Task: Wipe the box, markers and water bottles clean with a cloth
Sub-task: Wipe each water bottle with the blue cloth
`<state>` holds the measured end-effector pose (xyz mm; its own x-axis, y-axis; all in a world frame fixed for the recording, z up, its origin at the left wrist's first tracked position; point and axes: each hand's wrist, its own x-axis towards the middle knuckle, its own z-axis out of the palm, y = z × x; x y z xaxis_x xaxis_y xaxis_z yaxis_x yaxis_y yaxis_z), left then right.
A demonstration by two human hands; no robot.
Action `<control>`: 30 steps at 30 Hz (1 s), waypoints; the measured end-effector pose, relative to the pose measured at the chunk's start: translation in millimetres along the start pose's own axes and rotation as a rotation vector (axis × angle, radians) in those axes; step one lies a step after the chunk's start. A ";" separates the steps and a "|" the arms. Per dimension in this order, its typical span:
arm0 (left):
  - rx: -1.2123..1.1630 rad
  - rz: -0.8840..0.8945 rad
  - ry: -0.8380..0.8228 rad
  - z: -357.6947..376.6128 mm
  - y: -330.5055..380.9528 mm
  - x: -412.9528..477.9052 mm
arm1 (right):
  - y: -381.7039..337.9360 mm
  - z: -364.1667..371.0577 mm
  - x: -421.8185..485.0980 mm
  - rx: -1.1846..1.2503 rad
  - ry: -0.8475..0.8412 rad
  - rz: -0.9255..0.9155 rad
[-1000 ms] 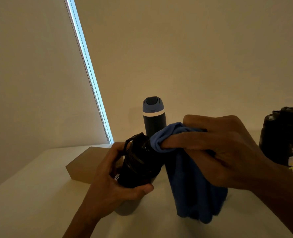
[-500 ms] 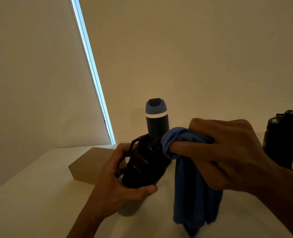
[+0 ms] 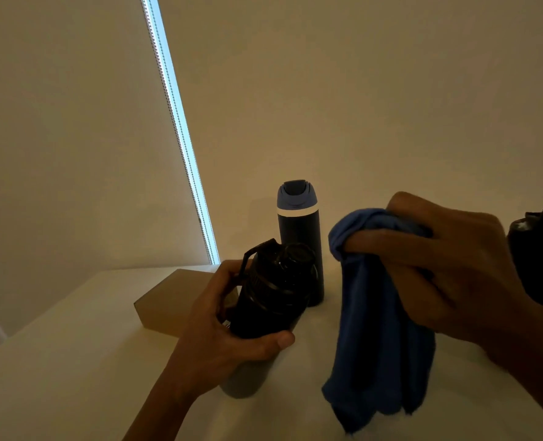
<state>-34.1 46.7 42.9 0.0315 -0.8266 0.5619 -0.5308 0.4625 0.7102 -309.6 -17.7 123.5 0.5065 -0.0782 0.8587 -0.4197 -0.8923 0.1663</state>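
On a pale tabletop in dim yellowish light, two bare hands work close to the camera. The left hand reaches in from the near edge, forearm angled up and to the right, and grips a black water bottle. Its thumb lies across the near side of the bottle, pointing right. Its fingers curl round the far left side, beside a thin carry loop on the lid. This bottle leans with its lid toward the far right. Its paler lower end is close to the table and possibly rests on it, though shadow makes that hard to judge.

The right hand enters from the right, back toward the camera, fingers clamped on a bunched blue cloth. The forefinger stretches left with cloth gathered round its tip. The rest of the cloth hangs in folds toward the table, just right of the held bottle, with a clear gap between them.

Behind the held bottle stands an upright dark bottle with a blue flip lid, its lower left part hidden. A cardboard box lies on the left of the table, its right end covered by the left hand. A third bottle at the far right is cut off by the frame edge. A strip of daylight runs along a blind on the left.
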 end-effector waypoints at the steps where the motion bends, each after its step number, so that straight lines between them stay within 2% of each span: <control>1: 0.001 -0.003 0.000 0.9 -1.1 -0.5 | -0.1 1.0 1.6 -0.012 -0.015 0.003; 4: 0.005 -0.002 -0.004 4.2 -2.0 -1.4 | -3.2 10.1 1.4 -0.028 -0.057 -0.020; 10: -0.002 -0.052 -0.003 5.8 0.0 -2.2 | -5.6 9.5 -3.0 0.024 -0.039 -0.077; 16: 0.021 -0.131 -0.049 4.3 4.6 -2.3 | -3.1 24.4 -10.7 -0.056 -0.073 -0.018; 21: -0.158 -0.194 -0.146 -9.8 12.1 -5.7 | -0.8 28.9 -10.9 -0.092 -0.025 -0.031; 25: -0.100 -0.128 -0.090 -15.7 9.6 -4.0 | 2.5 28.9 -13.7 -0.129 0.009 -0.078; 30: -0.043 -0.108 -0.036 -10.5 7.5 -2.9 | 3.9 28.8 -17.3 -0.033 -0.004 -0.089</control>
<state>-29.3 55.9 51.1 0.0560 -0.8828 0.4663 -0.4894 0.3828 0.7835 -298.3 -32.6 95.3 0.5457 -0.0011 0.8380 -0.3977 -0.8805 0.2578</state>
